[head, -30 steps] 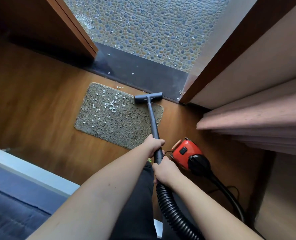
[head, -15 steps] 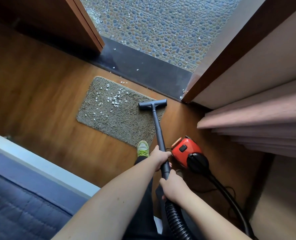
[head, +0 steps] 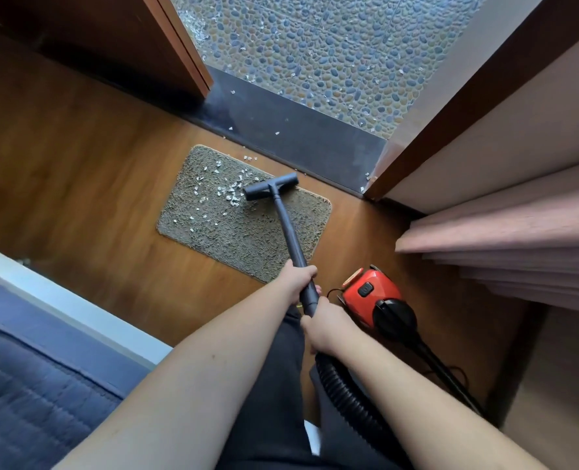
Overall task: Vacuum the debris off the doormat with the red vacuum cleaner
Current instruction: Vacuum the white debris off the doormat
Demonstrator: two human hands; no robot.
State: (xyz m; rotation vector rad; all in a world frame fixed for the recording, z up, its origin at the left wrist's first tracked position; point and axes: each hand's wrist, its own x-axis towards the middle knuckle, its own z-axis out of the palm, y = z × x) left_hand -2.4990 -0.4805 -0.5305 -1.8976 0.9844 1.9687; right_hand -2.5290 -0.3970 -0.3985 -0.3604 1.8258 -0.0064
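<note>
A brown wood floor (head: 78, 184) runs to a dark threshold (head: 301, 134), with pebble paving (head: 332, 52) in daylight beyond; pink curtain (head: 505, 245) at right, blue bed (head: 27, 395) at lower left

The doormat (head: 244, 222) lies on the wooden floor (head: 78, 184), just before the door threshold (head: 301, 134); the pebble floor (head: 332, 52) lies beyond the threshold. Debris (head: 228, 193) is scattered on the far left part of the doormat, with stray pieces on the threshold. The vacuum nozzle (head: 270, 186) rests on the far edge of the doormat, just right of the debris cluster. The wand (head: 289, 232) runs from the nozzle back across the doormat to the left hand (head: 298, 279), with the right hand (head: 320, 329) directly behind it. The vacuum cleaner (head: 371, 298) sits on the floor right of the hands. The bed (head: 27, 368) lies at the near left.
</note>
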